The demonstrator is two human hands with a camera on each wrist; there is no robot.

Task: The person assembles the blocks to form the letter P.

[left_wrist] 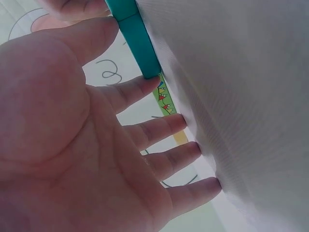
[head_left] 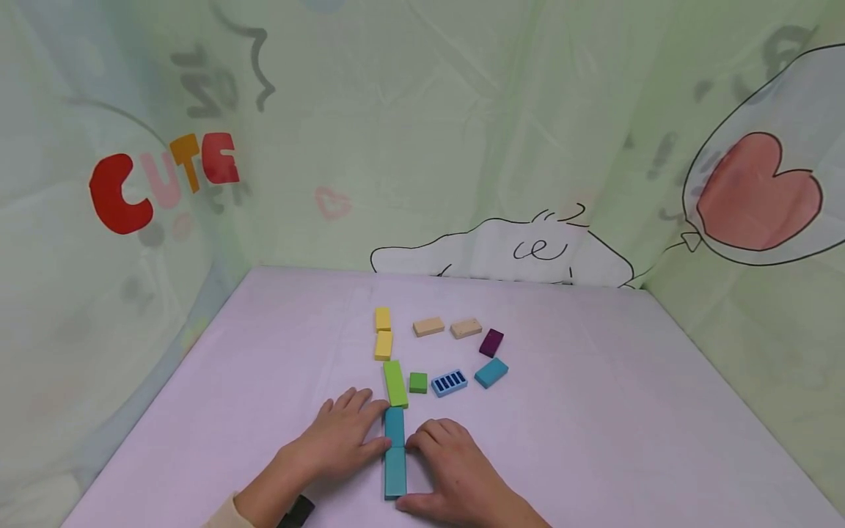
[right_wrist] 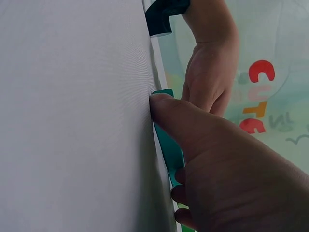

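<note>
Both hands lie on the pale table (head_left: 594, 411), one each side of two teal blocks set end to end in a line. The near teal block (head_left: 395, 473) sits between the hands; the far teal block (head_left: 394, 426) touches its far end.

Left hand (head_left: 339, 440): fingers spread and straight, palm down, fingertips on the table against the left side of the teal blocks. The left wrist view shows the forefinger (left_wrist: 130, 92) meeting the end of the teal row, the other fingers fanned apart; nothing pinched.

Right hand (head_left: 452, 466): fingers loosely bent, fingertips pressed to the right side of the blocks, thumb (right_wrist: 178, 121) flat against the near end of the teal row. It presses rather than grips.

Beyond the teal pair, in the same line: a long green block (head_left: 394, 383), then two yellow blocks (head_left: 383, 334). To the right of that line: a small green cube (head_left: 418, 382), a blue striped block (head_left: 449, 382), a light blue block (head_left: 491, 372), a purple block (head_left: 491, 342), and two tan blocks (head_left: 447, 327) lying apart.

A printed curtain (head_left: 422, 132) hangs behind and beside the table.
</note>
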